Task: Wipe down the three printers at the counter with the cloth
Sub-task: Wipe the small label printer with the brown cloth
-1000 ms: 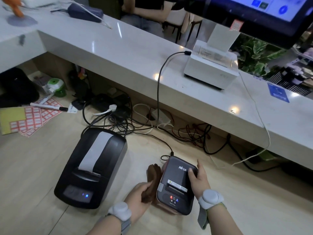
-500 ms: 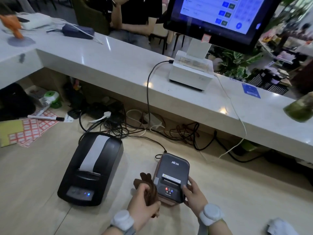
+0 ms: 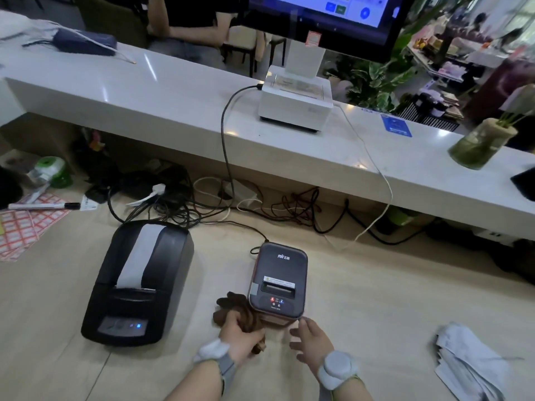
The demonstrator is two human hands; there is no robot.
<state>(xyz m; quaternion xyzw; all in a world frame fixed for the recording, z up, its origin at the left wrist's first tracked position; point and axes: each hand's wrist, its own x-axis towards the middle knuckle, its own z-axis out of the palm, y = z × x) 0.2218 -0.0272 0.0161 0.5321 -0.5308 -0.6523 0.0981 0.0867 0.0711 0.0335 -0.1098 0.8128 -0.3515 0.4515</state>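
Cloth point(image 3: 238, 313), brown, bunched in L hand point(image 3: 240, 334), fingers clamped round it, against small printer point(image 3: 278, 277) at its 7 o'clock corner. R hand point(image 3: 313, 341) at 5 o'clock, fingers apart, holding nothing; contact w/ printer unclear. Big black printer point(image 3: 139, 282) at 9 o'clock, same desk point(image 3: 376, 299). White printer point(image 3: 295, 101) at 12, up on counter point(image 3: 173, 91).
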